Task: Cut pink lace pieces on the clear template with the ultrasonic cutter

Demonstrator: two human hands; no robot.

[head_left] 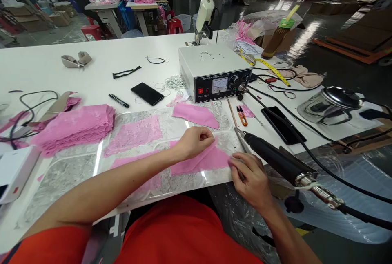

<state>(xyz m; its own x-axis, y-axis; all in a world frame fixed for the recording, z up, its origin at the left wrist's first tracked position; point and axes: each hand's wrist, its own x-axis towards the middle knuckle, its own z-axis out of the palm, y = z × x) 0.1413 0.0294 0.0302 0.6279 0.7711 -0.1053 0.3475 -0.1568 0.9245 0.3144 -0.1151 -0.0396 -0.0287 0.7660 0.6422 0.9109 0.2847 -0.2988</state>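
A pink fabric piece [199, 161] lies near the front edge of the table, folded over in part. My left hand [197, 139] pinches its upper edge, thumb and fingers together. At the fabric's right corner is my right hand [248, 174], fingers curled, with something thin and dark partly hidden in it. Just behind lies another pink piece [196, 115]. To the left are a lace piece [134, 133] and a thick stack of pink lace [76, 127]. A black handheld tool [272, 155] with a metal tip rests right of my hands.
A white control box [222, 68] stands behind the fabric, wired to the tool. Orange snips [241, 116], two phones [147, 93] [283, 125], a marker [119, 100] and a glass pot [329, 104] lie around. Cables cross the right side. People stand at machines in the background.
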